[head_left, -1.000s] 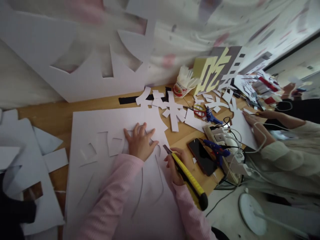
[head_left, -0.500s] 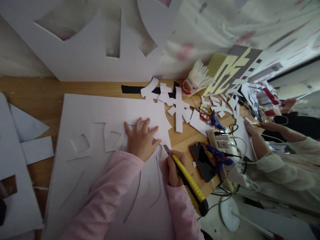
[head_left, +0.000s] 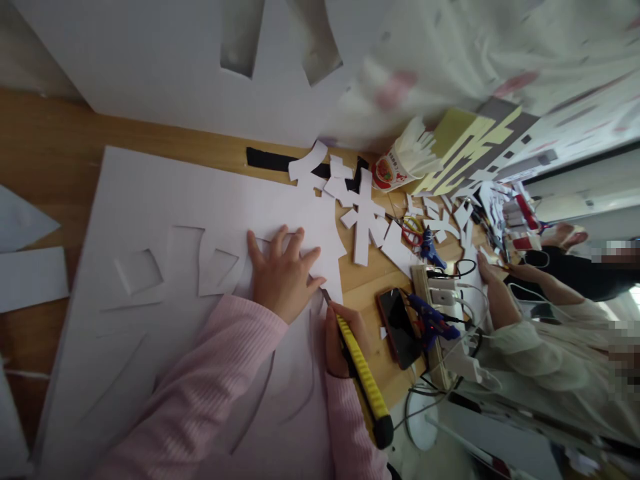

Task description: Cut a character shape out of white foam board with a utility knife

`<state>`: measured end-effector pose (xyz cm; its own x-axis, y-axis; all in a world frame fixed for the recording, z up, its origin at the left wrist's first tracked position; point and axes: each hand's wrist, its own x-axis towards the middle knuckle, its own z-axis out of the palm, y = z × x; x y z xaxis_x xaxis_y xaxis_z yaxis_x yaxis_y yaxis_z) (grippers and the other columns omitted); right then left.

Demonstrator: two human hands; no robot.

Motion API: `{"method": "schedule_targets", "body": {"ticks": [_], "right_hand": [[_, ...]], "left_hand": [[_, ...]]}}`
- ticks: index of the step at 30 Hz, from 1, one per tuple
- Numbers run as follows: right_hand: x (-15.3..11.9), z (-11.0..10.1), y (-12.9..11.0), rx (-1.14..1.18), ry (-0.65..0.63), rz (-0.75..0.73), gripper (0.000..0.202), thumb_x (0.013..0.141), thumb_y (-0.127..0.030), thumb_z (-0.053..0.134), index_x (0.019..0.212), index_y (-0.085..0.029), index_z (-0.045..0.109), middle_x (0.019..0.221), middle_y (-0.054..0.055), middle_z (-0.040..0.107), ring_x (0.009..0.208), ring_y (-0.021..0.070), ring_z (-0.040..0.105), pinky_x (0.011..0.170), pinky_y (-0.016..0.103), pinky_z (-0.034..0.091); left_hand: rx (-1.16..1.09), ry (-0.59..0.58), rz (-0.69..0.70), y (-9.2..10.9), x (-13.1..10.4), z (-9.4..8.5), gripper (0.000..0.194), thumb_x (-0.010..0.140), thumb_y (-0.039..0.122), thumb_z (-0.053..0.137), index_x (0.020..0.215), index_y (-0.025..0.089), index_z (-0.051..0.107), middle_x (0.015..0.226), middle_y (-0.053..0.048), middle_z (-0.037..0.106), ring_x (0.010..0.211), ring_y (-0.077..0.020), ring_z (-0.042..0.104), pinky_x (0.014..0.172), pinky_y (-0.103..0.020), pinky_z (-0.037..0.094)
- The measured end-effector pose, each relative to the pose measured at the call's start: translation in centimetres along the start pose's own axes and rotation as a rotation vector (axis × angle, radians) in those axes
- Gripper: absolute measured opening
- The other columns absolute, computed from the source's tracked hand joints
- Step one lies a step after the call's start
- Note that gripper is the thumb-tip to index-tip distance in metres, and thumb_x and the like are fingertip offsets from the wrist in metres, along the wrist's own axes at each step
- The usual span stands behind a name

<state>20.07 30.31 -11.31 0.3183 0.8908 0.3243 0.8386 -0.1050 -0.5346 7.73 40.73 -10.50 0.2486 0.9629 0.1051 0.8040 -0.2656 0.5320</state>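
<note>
A large white foam board (head_left: pixel 135 193) with cut lines and cut-out openings lies on the wooden table. My left hand (head_left: pixel 283 277) presses flat on it, fingers spread. Beside its thumb, my right hand (head_left: pixel 347 333) grips a yellow and black utility knife (head_left: pixel 363 373). The knife's blade is out, its tip at the board near my left thumb; whether it is in the board I cannot tell. A curved cut runs below my left hand, partly covered by my pink sleeve.
White cut pieces (head_left: pixel 363 220) lie beyond the board, near a paper cup (head_left: pixel 395 167) of strips. To the right are scissors (head_left: pixel 413 230), a phone (head_left: pixel 400 327), blue glue guns (head_left: pixel 433 320) and a power strip (head_left: pixel 445 287) with cables. Another person's hands (head_left: pixel 493 280) work farther right.
The view has shifted and turned slightly. The knife tip has come closer to my left thumb and stands nearer the board. My left hand stays spread on the board.
</note>
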Motion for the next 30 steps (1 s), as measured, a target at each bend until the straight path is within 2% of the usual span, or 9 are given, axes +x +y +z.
{"method": "schedule_targets", "body": {"ticks": [5, 7, 11, 15, 18, 30], "right_hand": [[-0.2, -0.6, 1.1, -0.092, -0.165, -0.224, 0.019, 0.09, -0.02, 0.051, 0.101, -0.02, 0.066, 0.07, 0.0, 0.065, 0.061, 0.0134, 0.062, 0.058, 0.024, 0.047], [-0.3, -0.7, 1.3, -0.104, -0.181, -0.271, 0.021, 0.089, -0.018, 0.051, 0.105, -0.02, 0.065, 0.07, -0.001, 0.064, 0.06, 0.0133, 0.061, 0.057, 0.024, 0.047], [-0.2, -0.7, 0.9, -0.107, -0.162, -0.237, 0.018, 0.089, -0.021, 0.052, 0.102, -0.018, 0.064, 0.066, -0.001, 0.063, 0.055, 0.0131, 0.06, 0.052, 0.023, 0.045], [0.5, -0.7, -0.3, -0.166, -0.119, -0.189, 0.017, 0.089, -0.026, 0.055, 0.091, -0.014, 0.066, 0.058, 0.0, 0.061, 0.047, 0.013, 0.057, 0.047, 0.022, 0.041], [0.9, -0.7, -1.0, -0.224, -0.108, -0.191, 0.017, 0.087, -0.027, 0.056, 0.086, -0.015, 0.066, 0.053, -0.001, 0.059, 0.043, 0.0133, 0.055, 0.044, 0.022, 0.038], [0.7, -0.9, -1.4, -0.165, -0.127, -0.182, 0.014, 0.086, -0.026, 0.056, 0.086, -0.014, 0.063, 0.052, -0.003, 0.056, 0.039, 0.0109, 0.05, 0.042, 0.021, 0.036]], "left_hand": [[-0.02, 0.002, -0.001, 0.0, -0.1, -0.1, 0.041, 0.081, 0.051, 0.065, 0.118, 0.032, 0.064, 0.143, -0.006, 0.049, 0.137, -0.034, 0.031, 0.109, -0.074, -0.002], [-0.023, -0.003, 0.002, 0.0, -0.1, -0.3, 0.041, 0.082, 0.049, 0.064, 0.118, 0.031, 0.063, 0.144, -0.007, 0.048, 0.138, -0.034, 0.03, 0.109, -0.074, -0.001], [-0.013, -0.003, 0.011, -0.1, -0.2, -0.5, 0.04, 0.082, 0.048, 0.065, 0.118, 0.031, 0.062, 0.144, -0.008, 0.047, 0.138, -0.0335, 0.03, 0.108, -0.075, 0.003], [-0.015, 0.002, 0.005, -0.1, -0.2, -0.4, 0.04, 0.082, 0.048, 0.065, 0.118, 0.032, 0.062, 0.145, -0.007, 0.047, 0.139, -0.033, 0.029, 0.109, -0.074, 0.002], [-0.026, 0.004, -0.001, -0.2, -0.2, -0.3, 0.039, 0.082, 0.047, 0.065, 0.118, 0.031, 0.063, 0.145, -0.007, 0.047, 0.139, -0.0331, 0.03, 0.109, -0.074, 0.002], [-0.048, 0.005, -0.001, -0.3, -0.2, -0.4, 0.039, 0.081, 0.047, 0.066, 0.117, 0.031, 0.063, 0.145, -0.007, 0.047, 0.139, -0.0325, 0.031, 0.109, -0.074, 0.003]]}}
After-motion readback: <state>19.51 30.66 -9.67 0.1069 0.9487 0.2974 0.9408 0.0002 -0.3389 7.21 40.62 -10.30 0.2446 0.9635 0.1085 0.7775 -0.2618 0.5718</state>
